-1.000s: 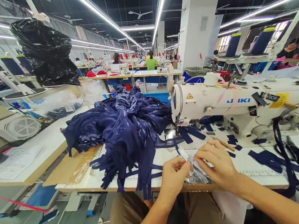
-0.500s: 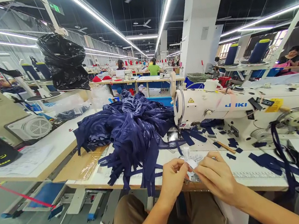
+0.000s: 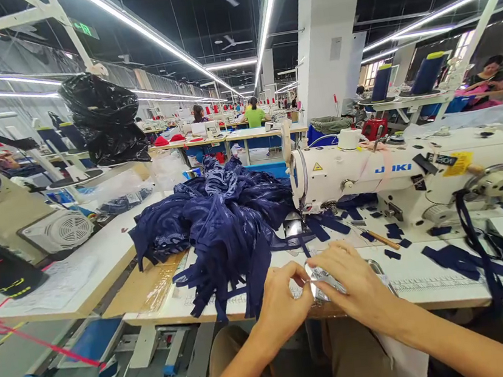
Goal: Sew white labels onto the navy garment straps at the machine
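At the table (image 3: 429, 289) edge, both hands' grip pinches a clear packet (image 3: 324, 278).

Navy fabric heap (image 3: 218, 217) blocks left; sewing machine (image 3: 397, 177) blocks right.

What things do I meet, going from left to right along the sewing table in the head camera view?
Brown cardboard sheet → heap of navy fabric → left hand → right hand → white sewing machine.
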`<state>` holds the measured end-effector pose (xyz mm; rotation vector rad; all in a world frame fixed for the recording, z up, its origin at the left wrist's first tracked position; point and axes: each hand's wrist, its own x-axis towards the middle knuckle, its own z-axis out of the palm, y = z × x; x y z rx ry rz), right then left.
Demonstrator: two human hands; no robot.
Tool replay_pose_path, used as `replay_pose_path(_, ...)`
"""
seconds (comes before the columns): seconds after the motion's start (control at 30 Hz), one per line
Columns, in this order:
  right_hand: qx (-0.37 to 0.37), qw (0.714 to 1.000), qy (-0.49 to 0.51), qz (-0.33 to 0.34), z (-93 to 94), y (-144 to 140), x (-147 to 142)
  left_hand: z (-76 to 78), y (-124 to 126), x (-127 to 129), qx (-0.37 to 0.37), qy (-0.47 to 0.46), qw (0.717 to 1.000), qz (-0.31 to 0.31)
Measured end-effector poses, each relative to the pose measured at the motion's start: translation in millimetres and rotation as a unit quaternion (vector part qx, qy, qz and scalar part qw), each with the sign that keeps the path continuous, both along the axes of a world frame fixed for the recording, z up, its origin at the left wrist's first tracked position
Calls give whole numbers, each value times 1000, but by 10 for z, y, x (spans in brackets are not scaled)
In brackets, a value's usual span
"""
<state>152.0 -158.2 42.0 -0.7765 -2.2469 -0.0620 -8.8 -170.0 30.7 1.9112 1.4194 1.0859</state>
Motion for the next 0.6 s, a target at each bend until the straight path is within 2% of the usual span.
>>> replay_pose_path(0.2, -57, 998, 3, 2, -215, 47, -64, -131, 93, 41, -43, -163, 984, -54)
replay_pose_path(0.3, -70, 997, 12, -17, -300, 128, 60, -213, 157, -59, -22, -197, 980, -7)
replay_pose_path(0.37, -68, 997, 22, -33, -321, 194, 181, -251, 176, -174, 14, -167, 984, 57)
replay_pose_path(0.4, -70, 996, 26, -38, -322, 226, 240, -262, 176, -231, 24, -139, 988, 70)
replay_pose_path(0.5, -84, 995, 24, -41, -298, 296, 360, -275, 145, -331, 44, -3, 999, 24)
replay_pose_path(0.6, -91, 995, 14, -35, -253, 314, 361, -289, 109, -288, 86, 156, 983, -35)
